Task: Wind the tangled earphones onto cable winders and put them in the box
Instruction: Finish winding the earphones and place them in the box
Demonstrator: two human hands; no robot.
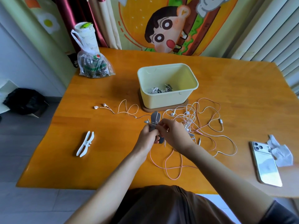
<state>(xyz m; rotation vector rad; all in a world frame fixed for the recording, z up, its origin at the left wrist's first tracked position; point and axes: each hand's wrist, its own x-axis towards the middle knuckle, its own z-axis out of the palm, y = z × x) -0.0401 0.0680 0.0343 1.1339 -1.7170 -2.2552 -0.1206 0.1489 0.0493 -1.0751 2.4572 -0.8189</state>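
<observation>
Head view: winding is under way. Left hand [148, 135] grips the grey winder [155, 118] over the table [97, 167]; right hand [174, 135] pinches the earphone [146, 121] cable against it (more tangle [194, 120] lies right). Next, I judge: wrap the slack, then drop it into the box [168, 96] just behind.

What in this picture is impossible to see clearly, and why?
Head view: the gray winder is partly hidden by the left hand and right hand; its wound turns cannot be counted.
Head view: the box hides part of its contents behind its near wall; the rest is too small to count.
Head view: the tangled earphones overlap; the number of sets is unclear.
</observation>
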